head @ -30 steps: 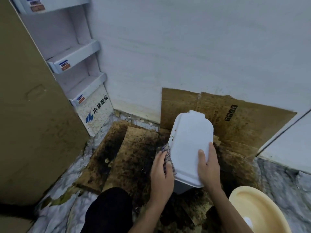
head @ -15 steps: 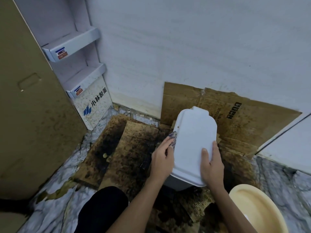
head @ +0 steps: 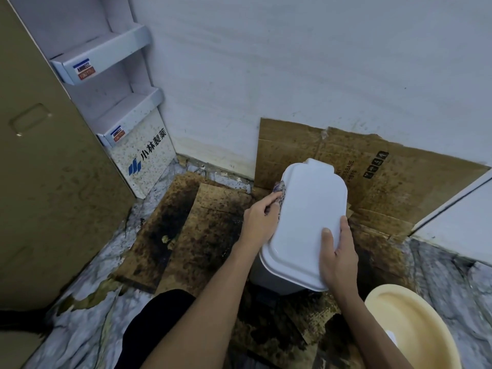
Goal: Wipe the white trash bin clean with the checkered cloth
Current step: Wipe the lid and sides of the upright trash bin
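The white trash bin (head: 306, 209) stands on stained cardboard near the wall, its closed lid facing up at me. My left hand (head: 262, 221) holds the checkered cloth (head: 280, 191) bunched against the lid's left edge, near the far end; only a small part of the cloth shows past my fingers. My right hand (head: 338, 255) lies on the near right of the lid, thumb on top and fingers round the rim. The bin's body is mostly hidden under the lid.
Dirty cardboard sheets (head: 202, 225) cover the marble floor, and one piece (head: 386, 171) leans on the white wall. A cream plastic basin (head: 407, 326) sits at the bottom right. White shelving (head: 125, 107) and a brown cabinet (head: 48, 182) stand on the left.
My left hand has slid the cloth along the lid's left edge, from the near part toward the far end. My right hand has stayed on the near right of the lid.
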The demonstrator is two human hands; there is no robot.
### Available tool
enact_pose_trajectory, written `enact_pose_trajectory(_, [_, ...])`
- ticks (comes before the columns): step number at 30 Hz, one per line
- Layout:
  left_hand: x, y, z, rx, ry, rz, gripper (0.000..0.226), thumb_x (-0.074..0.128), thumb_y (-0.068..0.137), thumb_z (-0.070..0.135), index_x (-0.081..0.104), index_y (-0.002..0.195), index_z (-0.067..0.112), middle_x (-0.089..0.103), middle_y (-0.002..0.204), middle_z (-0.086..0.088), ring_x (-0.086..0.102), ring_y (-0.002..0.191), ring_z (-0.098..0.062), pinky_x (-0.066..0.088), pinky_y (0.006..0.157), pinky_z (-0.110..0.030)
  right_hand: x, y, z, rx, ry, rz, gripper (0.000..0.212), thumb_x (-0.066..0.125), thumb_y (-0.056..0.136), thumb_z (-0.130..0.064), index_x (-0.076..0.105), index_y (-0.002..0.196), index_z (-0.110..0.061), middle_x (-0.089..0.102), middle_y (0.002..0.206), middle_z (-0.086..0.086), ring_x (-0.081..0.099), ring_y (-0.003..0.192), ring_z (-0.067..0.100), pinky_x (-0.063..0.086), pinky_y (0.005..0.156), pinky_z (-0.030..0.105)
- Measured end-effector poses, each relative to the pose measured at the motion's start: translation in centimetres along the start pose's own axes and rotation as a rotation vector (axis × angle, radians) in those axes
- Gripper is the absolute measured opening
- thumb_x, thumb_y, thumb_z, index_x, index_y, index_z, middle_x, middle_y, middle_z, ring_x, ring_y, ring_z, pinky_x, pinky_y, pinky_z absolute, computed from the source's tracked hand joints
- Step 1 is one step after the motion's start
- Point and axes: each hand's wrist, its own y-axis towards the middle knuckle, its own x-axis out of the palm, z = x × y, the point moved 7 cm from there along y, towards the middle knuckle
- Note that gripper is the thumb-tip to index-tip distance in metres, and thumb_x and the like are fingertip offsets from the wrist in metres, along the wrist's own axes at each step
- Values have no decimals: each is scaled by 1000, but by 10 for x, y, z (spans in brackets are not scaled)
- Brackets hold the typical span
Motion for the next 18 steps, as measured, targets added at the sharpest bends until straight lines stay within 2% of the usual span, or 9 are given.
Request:
enact_pose_trajectory(2, [-6,-27,-10,-23,-21,51,35,49,100,32,65,131,38,67,125,14,62,90,-1,44,77,-11,0,-1,-2,2,-7,3,74,33,92,-62,19,155,-25,27,160,-3,31,144,22,28,117,49])
enact_pose_trajectory(4, [-9,-55,-16,-18,-37,115,34,49,100,28,66,129,35,67,124,15,65,91,-6,43,76,-8,-1,-1,-3,-1,-10,3,75,33,92,-62,19,155,-24,28,160,-2,31,144,23,28,117,48])
enact_pose_trajectory(5, [-10,-67,-19,-16,-37,148,34,50,100,26,67,128,34,66,122,18,64,95,-2,41,76,-4,-1,-1,-3,1,-10,3,75,33,92,-61,19,155,-24,27,161,-2,30,145,23,27,117,48])
enact_pose_trajectory(8, [-8,-92,-27,-12,-49,219,32,51,100,24,67,127,33,58,117,28,50,98,27,36,78,5,-2,-3,-4,2,-11,-2,76,32,91,-62,19,155,-24,26,161,-2,28,146,22,25,118,47])
enact_pose_trajectory(9, [-8,-96,-29,-9,-57,233,32,52,100,23,67,127,33,57,117,29,48,99,30,36,79,5,-2,-3,-4,6,-12,-4,76,32,91,-62,19,155,-25,26,161,-2,28,146,22,25,118,47])
enact_pose_trajectory(10, [-8,-96,-30,-14,-68,237,33,52,100,23,67,127,34,58,117,30,49,100,28,37,80,4,-2,-3,-4,10,-14,-5,76,32,91,-63,19,155,-25,26,161,-2,28,145,23,25,118,48])
enact_pose_trajectory(12, [-9,-86,-26,-26,-77,201,33,52,100,22,68,126,33,60,118,27,56,101,14,41,84,0,-3,-3,-4,12,-14,-3,76,32,91,-63,19,155,-25,26,161,-2,29,145,23,26,118,48])
enact_pose_trajectory(14, [-8,-63,-16,-35,-58,133,34,51,100,23,68,127,31,60,120,22,55,105,4,40,86,-2,-3,-2,-3,7,-17,0,76,33,91,-63,20,155,-25,27,161,-3,29,145,22,26,118,48])
enact_pose_trajectory(18, [-3,-4,2,-15,10,15,35,50,100,28,66,130,33,63,135,10,59,117,-11,45,105,-28,-3,-2,-4,-5,0,-7,75,33,91,-61,20,155,-24,25,161,-4,27,146,19,25,119,45])
